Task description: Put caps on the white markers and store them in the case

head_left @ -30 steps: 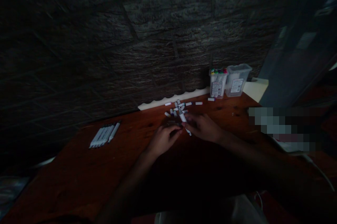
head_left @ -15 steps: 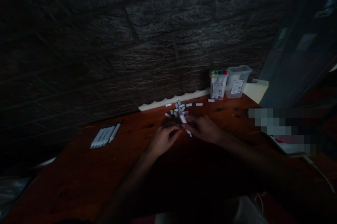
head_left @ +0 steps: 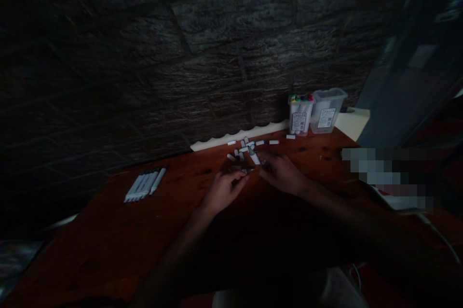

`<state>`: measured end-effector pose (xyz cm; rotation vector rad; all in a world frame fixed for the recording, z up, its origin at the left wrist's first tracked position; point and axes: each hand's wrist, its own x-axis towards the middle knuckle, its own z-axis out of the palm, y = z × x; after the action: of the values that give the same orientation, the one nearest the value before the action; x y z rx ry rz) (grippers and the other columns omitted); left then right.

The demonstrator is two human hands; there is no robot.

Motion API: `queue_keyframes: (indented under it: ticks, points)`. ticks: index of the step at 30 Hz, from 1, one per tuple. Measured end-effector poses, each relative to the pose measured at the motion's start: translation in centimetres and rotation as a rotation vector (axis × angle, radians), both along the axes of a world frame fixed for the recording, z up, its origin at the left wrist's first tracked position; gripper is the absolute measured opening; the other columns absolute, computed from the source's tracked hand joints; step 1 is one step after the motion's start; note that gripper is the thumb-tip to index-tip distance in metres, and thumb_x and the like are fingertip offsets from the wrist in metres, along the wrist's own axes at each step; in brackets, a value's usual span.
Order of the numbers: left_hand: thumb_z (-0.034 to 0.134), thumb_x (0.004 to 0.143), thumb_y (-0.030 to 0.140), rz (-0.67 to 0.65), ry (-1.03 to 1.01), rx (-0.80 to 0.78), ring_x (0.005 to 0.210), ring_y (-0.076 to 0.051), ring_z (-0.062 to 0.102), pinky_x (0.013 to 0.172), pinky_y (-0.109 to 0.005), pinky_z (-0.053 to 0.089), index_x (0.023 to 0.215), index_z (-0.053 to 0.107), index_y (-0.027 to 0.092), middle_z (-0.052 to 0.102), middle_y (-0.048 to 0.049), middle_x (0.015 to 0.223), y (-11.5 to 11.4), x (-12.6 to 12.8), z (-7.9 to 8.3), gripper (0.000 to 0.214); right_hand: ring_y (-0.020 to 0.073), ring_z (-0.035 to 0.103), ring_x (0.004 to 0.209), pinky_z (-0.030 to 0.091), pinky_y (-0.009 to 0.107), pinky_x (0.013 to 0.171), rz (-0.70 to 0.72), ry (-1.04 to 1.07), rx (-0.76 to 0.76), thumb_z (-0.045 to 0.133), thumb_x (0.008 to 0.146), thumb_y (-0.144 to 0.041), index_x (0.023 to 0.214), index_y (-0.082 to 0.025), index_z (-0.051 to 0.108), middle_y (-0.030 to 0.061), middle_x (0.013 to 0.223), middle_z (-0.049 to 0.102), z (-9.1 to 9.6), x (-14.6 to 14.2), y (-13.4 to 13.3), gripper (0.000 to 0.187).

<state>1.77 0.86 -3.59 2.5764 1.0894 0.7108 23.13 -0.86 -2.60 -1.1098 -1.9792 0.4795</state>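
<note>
My right hand (head_left: pixel 281 173) is closed around a white marker (head_left: pixel 254 157), whose grey tip end points up and away from me. The marker's lower part is hidden by the fingers. To its left, my left hand (head_left: pixel 223 191) pinches a small marker cap (head_left: pixel 248 171) between thumb and fingers; dim light blurs its details. Just beyond both hands lies a loose cluster of white marker caps (head_left: pixel 241 156), some with coloured ends. A row of capless-looking white markers (head_left: pixel 142 186) lies side by side on the left of the wooden table (head_left: pixel 173 211).
At the back right stand a clear box of colour-topped markers (head_left: pixel 300 116) and a second clear box (head_left: pixel 327 112). A pale wavy-edged strip (head_left: pixel 238 136) runs along the stone wall (head_left: pixel 231 57). A blurred-out object (head_left: pixel 390 182) with a cable is at right.
My right hand has shifted slightly right and drawn the marker away from my left fingers. The marker's lower end, visible before, is now hidden in the right hand.
</note>
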Motion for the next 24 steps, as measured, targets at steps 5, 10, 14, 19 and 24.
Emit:
queue_keyframes:
  ticks: [5, 10, 14, 19, 24]
  points:
    - [0.051, 0.092, 0.029, 0.009, 0.021, -0.003, 0.075, -0.016, 0.067, 0.069, -0.027, 0.05, 0.093, 0.068, 0.022, 0.073, -0.0018, 0.085, 0.01, 0.0, -0.04, 0.019, 0.014, 0.063, 0.071, 0.047, 0.027, 0.067, -0.011, 0.022, -0.016, 0.052, 0.087, -0.019, 0.114, -0.019, 0.061, 0.0048, 0.093, 0.07, 0.12, 0.03, 0.07, 0.029]
    - [0.05, 0.092, 0.028, -0.005, 0.024, -0.01, 0.073, -0.015, 0.067, 0.067, -0.026, 0.048, 0.093, 0.069, 0.022, 0.073, -0.0011, 0.084, -0.06, 0.1, 0.05, 0.02, 0.0144, 0.064, 0.07, 0.048, 0.027, 0.066, -0.046, 0.052, -0.044, 0.059, 0.084, -0.025, 0.115, -0.019, 0.061, 0.005, 0.093, 0.071, -0.04, 0.07, 0.28, 0.032]
    - [0.051, 0.092, 0.028, 0.001, 0.031, -0.014, 0.073, -0.015, 0.066, 0.068, -0.027, 0.048, 0.094, 0.069, 0.022, 0.073, -0.0012, 0.085, -0.06, 0.08, 0.04, 0.019, 0.0147, 0.066, 0.075, 0.048, 0.027, 0.069, -0.022, 0.05, -0.042, 0.061, 0.084, -0.025, 0.106, -0.019, 0.065, 0.0036, 0.092, 0.072, 0.04, 0.04, 0.2, 0.023]
    - [0.05, 0.092, 0.029, -0.013, 0.039, -0.013, 0.07, -0.015, 0.065, 0.065, -0.026, 0.047, 0.092, 0.069, 0.022, 0.072, -0.0013, 0.081, 0.03, 0.03, -0.12, 0.02, 0.0135, 0.066, 0.074, 0.048, 0.025, 0.068, 0.034, 0.036, -0.047, 0.06, 0.085, -0.022, 0.103, -0.021, 0.067, 0.0018, 0.091, 0.072, 0.17, 0.03, 0.04, 0.019]
    - [0.05, 0.092, 0.028, -0.021, 0.047, -0.002, 0.069, -0.015, 0.065, 0.064, -0.026, 0.045, 0.092, 0.069, 0.021, 0.072, -0.0014, 0.081, 0.02, 0.03, -0.2, 0.02, 0.0142, 0.066, 0.077, 0.048, 0.025, 0.071, 0.052, 0.03, -0.041, 0.06, 0.085, -0.023, 0.105, -0.021, 0.067, 0.0025, 0.093, 0.072, 0.0, 0.03, 0.02, 0.021]
